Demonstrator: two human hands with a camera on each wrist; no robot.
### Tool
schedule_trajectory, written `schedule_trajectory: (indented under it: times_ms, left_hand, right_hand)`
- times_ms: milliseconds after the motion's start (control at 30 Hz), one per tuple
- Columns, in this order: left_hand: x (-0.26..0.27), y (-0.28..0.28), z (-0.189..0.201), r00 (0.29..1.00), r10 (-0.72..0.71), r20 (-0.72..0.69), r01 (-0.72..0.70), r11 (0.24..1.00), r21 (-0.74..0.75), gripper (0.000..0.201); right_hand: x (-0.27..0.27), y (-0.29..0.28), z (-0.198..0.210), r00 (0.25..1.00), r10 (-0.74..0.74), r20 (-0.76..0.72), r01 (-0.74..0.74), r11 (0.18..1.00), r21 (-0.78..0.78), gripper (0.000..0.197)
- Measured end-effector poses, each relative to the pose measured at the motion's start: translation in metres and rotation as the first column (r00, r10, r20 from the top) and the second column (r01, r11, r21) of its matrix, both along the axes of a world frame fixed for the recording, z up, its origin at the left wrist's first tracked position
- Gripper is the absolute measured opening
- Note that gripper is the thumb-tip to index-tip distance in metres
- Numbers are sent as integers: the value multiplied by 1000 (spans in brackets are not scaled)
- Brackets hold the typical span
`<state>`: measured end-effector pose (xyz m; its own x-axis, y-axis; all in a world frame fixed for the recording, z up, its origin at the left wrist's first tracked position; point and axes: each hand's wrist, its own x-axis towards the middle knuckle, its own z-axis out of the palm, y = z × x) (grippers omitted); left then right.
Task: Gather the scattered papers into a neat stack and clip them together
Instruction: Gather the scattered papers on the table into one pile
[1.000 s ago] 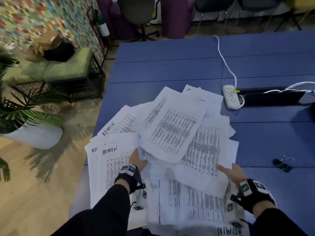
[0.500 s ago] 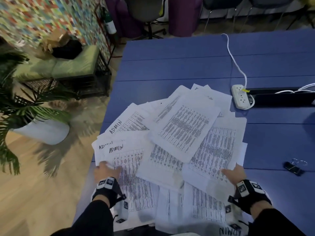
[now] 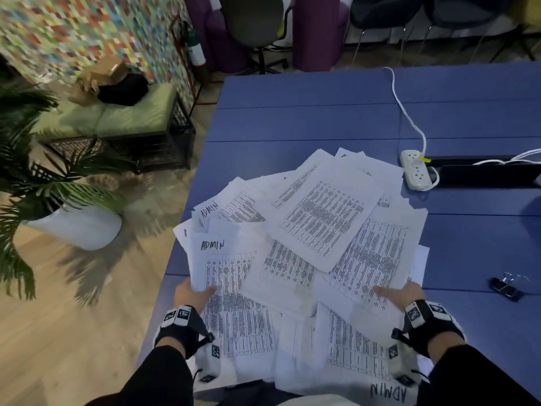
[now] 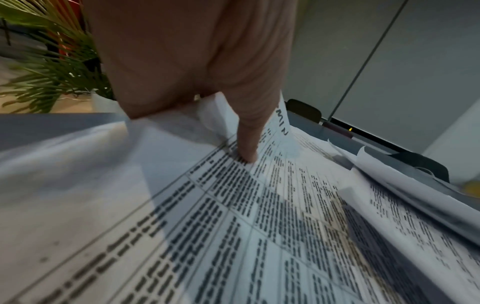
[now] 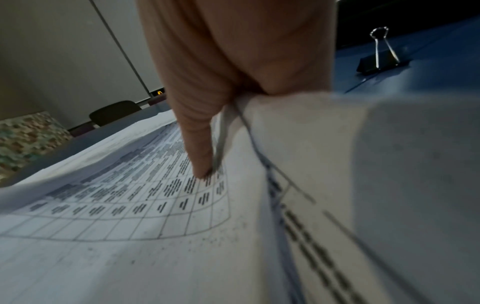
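Observation:
Several printed sheets, some marked ADMIN, lie in a loose overlapping pile of papers [image 3: 319,230] on the blue table [image 3: 322,118]. My left hand [image 3: 195,293] grips the pile's left edge, with the thumb [image 4: 246,135] on top of a table-printed ADMIN sheet [image 4: 259,216] and the fingers hidden beneath. My right hand [image 3: 401,293] holds the pile's right edge the same way, thumb [image 5: 200,148] pressed on the papers [image 5: 130,205], fingers underneath. A black binder clip [image 3: 505,287] lies on the table to the right of my right hand, also seen as the binder clip [image 5: 381,59] in the right wrist view.
A white power strip [image 3: 415,171] with its cable [image 3: 407,112] lies beyond the pile at the right, beside a black cable slot [image 3: 486,174]. The table's left edge runs close to my left hand. A potted plant [image 3: 58,218] and a green bench [image 3: 117,115] stand on the floor at left.
My left hand went from the middle of the pile out to its left edge and took hold of the ADMIN sheet there. The right hand stayed at the right edge.

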<state>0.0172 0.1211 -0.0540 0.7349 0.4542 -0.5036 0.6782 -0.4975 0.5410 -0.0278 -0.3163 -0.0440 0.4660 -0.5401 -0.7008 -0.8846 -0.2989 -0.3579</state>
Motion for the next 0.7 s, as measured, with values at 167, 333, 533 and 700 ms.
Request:
schedule_trajectory:
  times_ms: [167, 333, 533, 700]
  left_hand:
    - [-6, -6, 7, 994, -51, 96, 30, 977, 212, 30]
    - [-9, -19, 31, 965, -202, 165, 147, 944, 297, 44]
    - [0, -18, 60, 912, -44, 408, -9, 992, 127, 58]
    - [15, -26, 90, 871, 71, 485, -122, 990, 74, 31]
  right_hand:
    - [-13, 2, -4, 999, 6, -50, -9, 999, -51, 93]
    - [-17, 4, -4, 999, 8, -42, -10, 998, -58, 83]
    - [-19, 5, -3, 999, 23, -31, -24, 999, -39, 80]
    - [-19, 3, -6, 999, 36, -24, -37, 999, -41, 76]
